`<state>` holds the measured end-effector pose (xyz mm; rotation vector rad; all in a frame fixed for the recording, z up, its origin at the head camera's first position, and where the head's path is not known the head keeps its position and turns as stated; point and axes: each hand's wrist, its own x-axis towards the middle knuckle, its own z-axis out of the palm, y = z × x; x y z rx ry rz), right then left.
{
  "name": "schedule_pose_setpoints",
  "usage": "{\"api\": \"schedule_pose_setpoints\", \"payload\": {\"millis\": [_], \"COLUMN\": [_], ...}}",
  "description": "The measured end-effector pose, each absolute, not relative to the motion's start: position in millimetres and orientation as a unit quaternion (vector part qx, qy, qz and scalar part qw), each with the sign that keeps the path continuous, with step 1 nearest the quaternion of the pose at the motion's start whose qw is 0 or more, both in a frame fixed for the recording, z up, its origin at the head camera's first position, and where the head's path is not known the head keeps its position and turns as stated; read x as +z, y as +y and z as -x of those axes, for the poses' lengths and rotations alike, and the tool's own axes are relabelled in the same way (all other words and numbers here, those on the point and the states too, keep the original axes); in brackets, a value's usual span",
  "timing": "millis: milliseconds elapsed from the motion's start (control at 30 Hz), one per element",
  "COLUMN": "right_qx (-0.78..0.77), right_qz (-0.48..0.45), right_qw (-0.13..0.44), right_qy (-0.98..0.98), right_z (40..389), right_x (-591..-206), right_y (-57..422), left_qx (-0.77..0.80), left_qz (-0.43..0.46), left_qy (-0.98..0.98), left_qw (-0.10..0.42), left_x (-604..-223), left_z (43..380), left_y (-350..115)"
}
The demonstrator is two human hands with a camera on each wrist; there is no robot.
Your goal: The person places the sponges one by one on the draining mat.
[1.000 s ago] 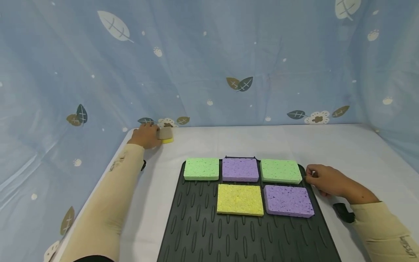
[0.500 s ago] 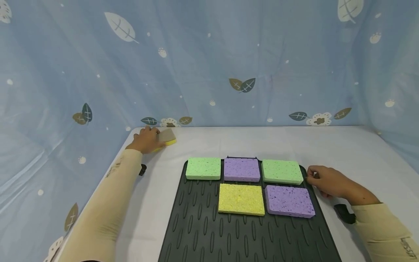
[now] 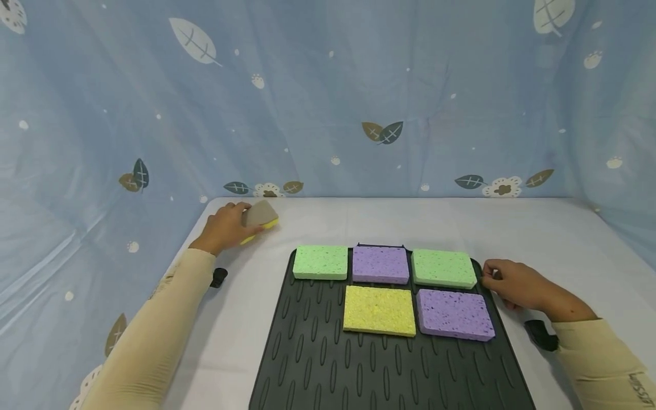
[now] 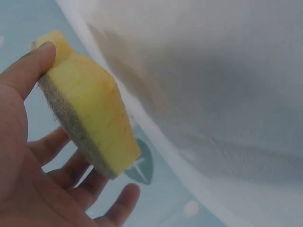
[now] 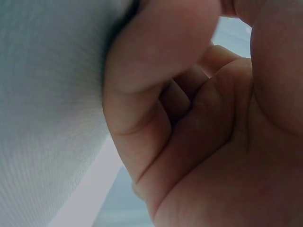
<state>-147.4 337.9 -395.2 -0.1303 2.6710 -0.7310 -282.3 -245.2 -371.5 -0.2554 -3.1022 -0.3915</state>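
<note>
In my left hand (image 3: 224, 226) is a two-layer sponge (image 4: 90, 99), yellow foam backed by a grey-brown scouring layer. The left wrist view has the thumb on one end of the sponge and the fingers behind its rough face. It is held tilted above the far left of the white table. My right hand (image 3: 520, 287) rests on the table at the right edge of the black ribbed mat (image 3: 307, 364). Its fingers curl loosely, and I see nothing held in them; the fingertips lie close to the mat's edge, and contact there is unclear.
On the mat's back row lie a green sponge (image 3: 320, 262), a purple sponge (image 3: 381, 265) and another green sponge (image 3: 443, 268). In front of them are a yellow sponge (image 3: 379, 311) and a second purple sponge (image 3: 455, 314). A blue patterned curtain (image 3: 328, 97) borders the table (image 3: 307, 216).
The left hand has drawn slightly back from the far edge with its sponge, which has turned so that it tilts more. The right hand has stayed by the mat.
</note>
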Motion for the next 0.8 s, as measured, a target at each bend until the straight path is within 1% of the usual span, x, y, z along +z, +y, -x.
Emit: {"api": "schedule_pose_setpoints", "payload": {"millis": [167,500,800], "right_qx": [-0.254,-0.254,-0.261], "right_qz": [0.046,0.05,0.052], "right_qw": [0.183,0.181,0.172], "right_qy": [0.949,0.949,0.948], "right_z": [148.5,148.3,146.8], "right_x": [-396.0,-397.1,-397.9], "right_y": [337.5,338.8,337.0], "left_qx": [-0.136,-0.169,-0.164], "left_qz": [0.091,0.115,0.158], "left_qy": [-0.986,-0.974,-0.965], "left_qw": [0.038,0.093,0.128], "left_x": [-371.2,-370.9,-369.2], "left_z": [267.6,234.9,212.8], "left_y": [-237.9,-217.7,-207.8]}}
